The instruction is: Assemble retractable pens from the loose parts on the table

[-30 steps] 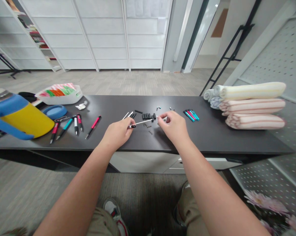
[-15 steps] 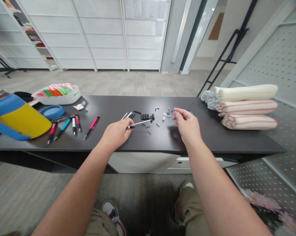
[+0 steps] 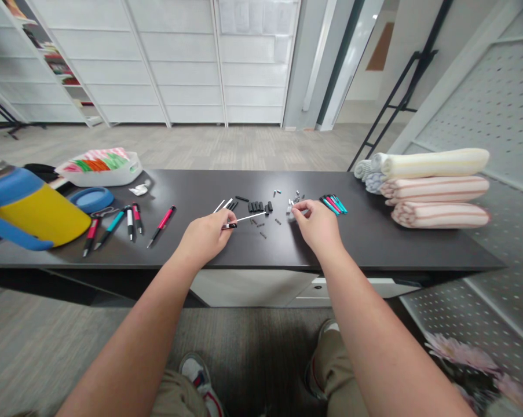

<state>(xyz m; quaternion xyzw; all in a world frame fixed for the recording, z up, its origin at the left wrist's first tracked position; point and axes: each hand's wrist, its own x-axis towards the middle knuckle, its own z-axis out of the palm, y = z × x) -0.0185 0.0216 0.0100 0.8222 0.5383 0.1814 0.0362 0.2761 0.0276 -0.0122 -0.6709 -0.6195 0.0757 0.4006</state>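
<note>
My left hand (image 3: pixel 207 234) is closed around a thin white pen refill (image 3: pixel 252 217) that points right, along with a short black pen part (image 3: pixel 230 225). Just past its knuckles lie more refills (image 3: pixel 225 204). My right hand (image 3: pixel 319 225) reaches down to the small silver pen parts (image 3: pixel 289 204), thumb and forefinger pinched together; what is between them is too small to make out. Between the hands sit several black rubber grips (image 3: pixel 256 206) and scattered small springs (image 3: pixel 261 225). Teal and pink pen barrels (image 3: pixel 334 204) rest beyond my right hand.
Rolled striped towels (image 3: pixel 439 188) are stacked at the right. Assembled pens (image 3: pixel 162 226), a blue tape roll (image 3: pixel 91 198), a white basket (image 3: pixel 133 169) and a yellow-blue jug (image 3: pixel 39 205) occupy the left. The dark tabletop (image 3: pixel 374 243) ends at a front edge near me.
My right hand has moved left and down to the silver parts, uncovering the teal and pink barrels. The left hand keeps its place and its hold on the refill.
</note>
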